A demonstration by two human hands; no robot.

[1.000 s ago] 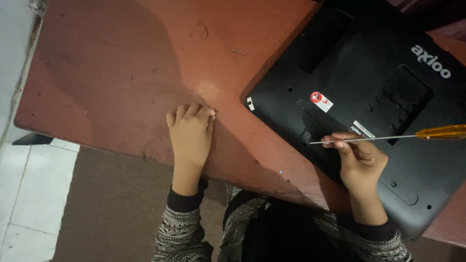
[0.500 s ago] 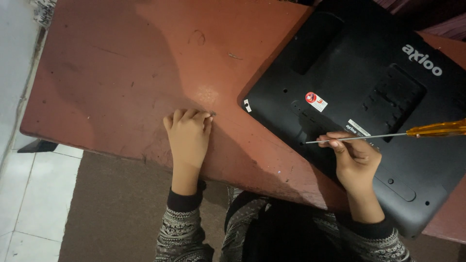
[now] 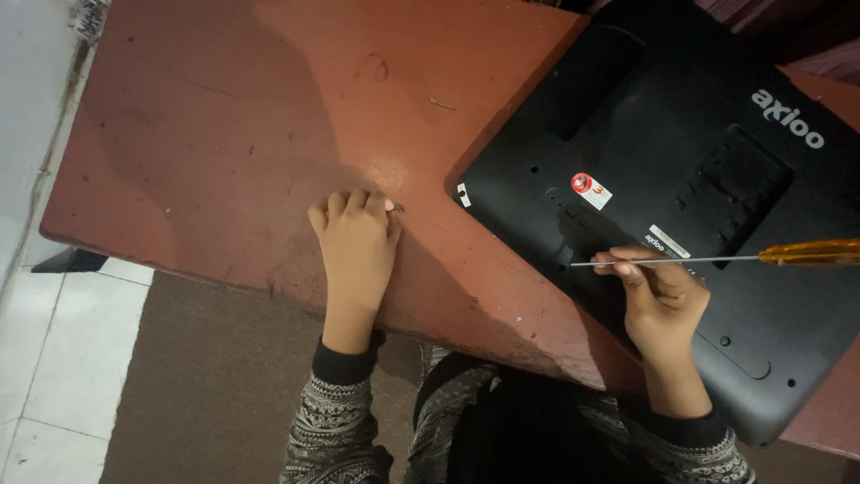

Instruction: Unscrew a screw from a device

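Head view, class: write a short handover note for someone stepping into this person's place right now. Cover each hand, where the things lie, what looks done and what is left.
Left hand: flat on the red-brown table, fingers curled beside a small screw lying on the wood.
Right hand: pinches the thin shaft of a screwdriver; its orange handle points right, its tip left.
Black device: lies back up at the table's right, under the right hand.
Done: one screw appears to be out.
Left: several holes show in the back; whether they hold screws cannot be told.
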